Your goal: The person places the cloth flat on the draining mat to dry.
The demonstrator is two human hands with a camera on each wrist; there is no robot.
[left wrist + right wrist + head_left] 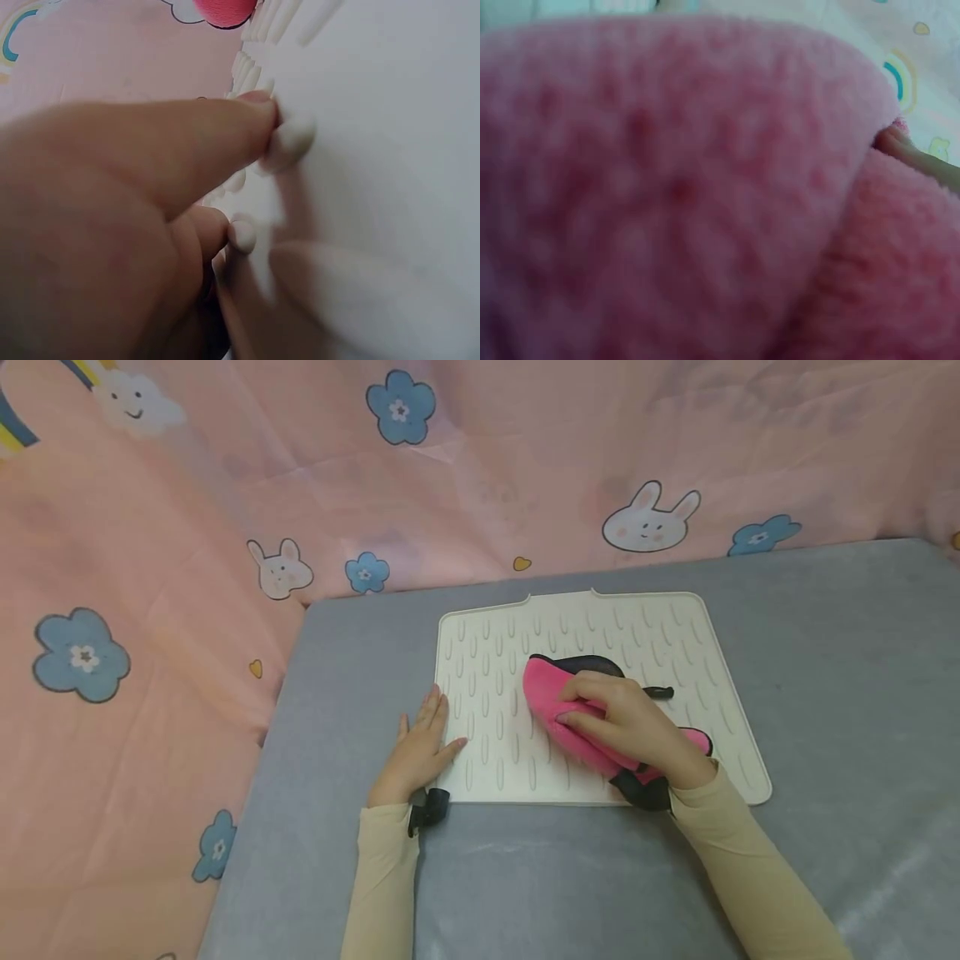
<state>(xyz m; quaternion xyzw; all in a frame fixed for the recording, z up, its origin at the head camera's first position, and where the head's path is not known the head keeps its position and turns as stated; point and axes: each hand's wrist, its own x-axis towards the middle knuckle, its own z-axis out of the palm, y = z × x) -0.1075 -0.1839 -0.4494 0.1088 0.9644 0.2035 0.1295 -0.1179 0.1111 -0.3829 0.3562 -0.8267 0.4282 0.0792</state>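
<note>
Palm down, a person's left hand (412, 756) lies flat at the left edge of a white ridged mat (487, 693), its fingers extended and pointing away from the body and its thumb spread inward over the mat, gripping nothing. The left wrist view shows the thumb up close, its tip beside one of the raised white ridges. The right hand (626, 718) is clenched on a fluffy pink item (546, 685) with black edging, thumb and fingers pinching a fold in its upper surface. The right arm, in a beige sleeve (757, 868), reaches in diagonally from the lower right, the hand angled toward the upper left; the left forearm runs nearly straight up the frame. The pink item lies over the middle and lower right of the mat, reaching under the right wrist, and its blurred pile fills most of the right wrist view. A small black device (429, 808) sits at the left wrist. The mat rests on a gray tabletop (360, 668), against a pink curtain (480, 485) whose printing is pictorial: rabbit faces, blue flowers with white centers, small yellow hearts, a smiling white cloud and part of a rainbow at the upper left.
</note>
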